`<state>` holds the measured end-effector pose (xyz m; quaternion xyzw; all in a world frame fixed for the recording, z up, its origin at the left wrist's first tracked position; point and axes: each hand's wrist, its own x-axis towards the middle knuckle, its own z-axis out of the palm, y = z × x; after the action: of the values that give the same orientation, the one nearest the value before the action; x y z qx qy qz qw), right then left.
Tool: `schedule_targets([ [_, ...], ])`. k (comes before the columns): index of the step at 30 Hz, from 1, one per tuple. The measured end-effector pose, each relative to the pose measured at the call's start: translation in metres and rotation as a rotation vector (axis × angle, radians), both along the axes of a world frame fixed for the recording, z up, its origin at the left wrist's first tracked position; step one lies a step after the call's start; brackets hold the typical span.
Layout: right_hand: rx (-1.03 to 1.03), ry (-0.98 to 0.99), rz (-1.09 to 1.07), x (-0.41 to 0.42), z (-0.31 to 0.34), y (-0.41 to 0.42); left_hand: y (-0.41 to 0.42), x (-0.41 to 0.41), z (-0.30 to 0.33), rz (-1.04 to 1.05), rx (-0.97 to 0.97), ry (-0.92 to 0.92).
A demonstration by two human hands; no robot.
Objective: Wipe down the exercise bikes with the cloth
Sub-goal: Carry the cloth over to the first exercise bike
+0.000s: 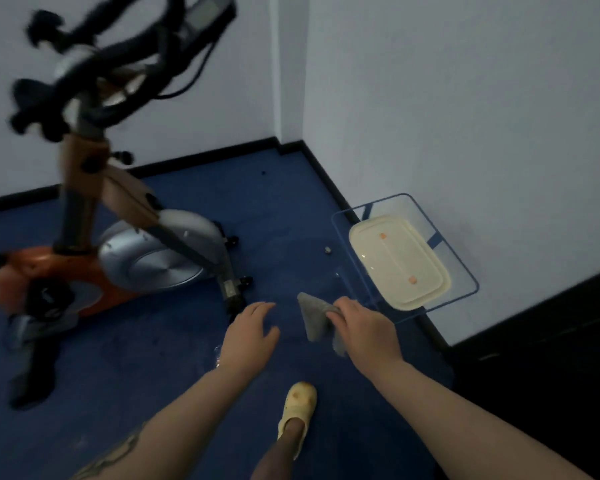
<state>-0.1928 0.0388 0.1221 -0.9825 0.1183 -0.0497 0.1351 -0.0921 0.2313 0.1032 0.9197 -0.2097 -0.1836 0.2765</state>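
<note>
Grey cloth (317, 315) gripped in R hand (364, 327) | L hand (252, 329) open, fingers relaxed, holds nothing | orange exercise bike (94, 258) at left, blurred, apart from both hands | blue floor (174, 368)

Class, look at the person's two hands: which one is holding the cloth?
The right hand grips the grey cloth. The left hand is spread open beside it, holding nothing.
</note>
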Motion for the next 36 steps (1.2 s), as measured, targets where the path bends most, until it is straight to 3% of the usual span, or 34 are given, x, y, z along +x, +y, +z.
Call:
schedule_targets([
  [7,0.130,0.028,0.084,-0.031,0.001,0.112,0.138,-0.089,0.009,0.221,0.062,0.052],
  [15,0.203,0.017,0.315,-0.020,0.019,0.259,0.283,-0.119,0.035,0.458,0.061,-0.007],
  [20,0.181,0.039,0.405,0.001,0.019,0.376,0.397,-0.122,0.040,0.544,0.064,-0.045],
  [29,0.319,0.030,0.326,0.046,0.023,0.604,0.633,-0.092,0.062,0.602,0.096,-0.093],
  [36,0.367,0.018,0.337,0.090,0.046,0.730,0.756,-0.062,0.073,0.665,0.107,-0.083],
])
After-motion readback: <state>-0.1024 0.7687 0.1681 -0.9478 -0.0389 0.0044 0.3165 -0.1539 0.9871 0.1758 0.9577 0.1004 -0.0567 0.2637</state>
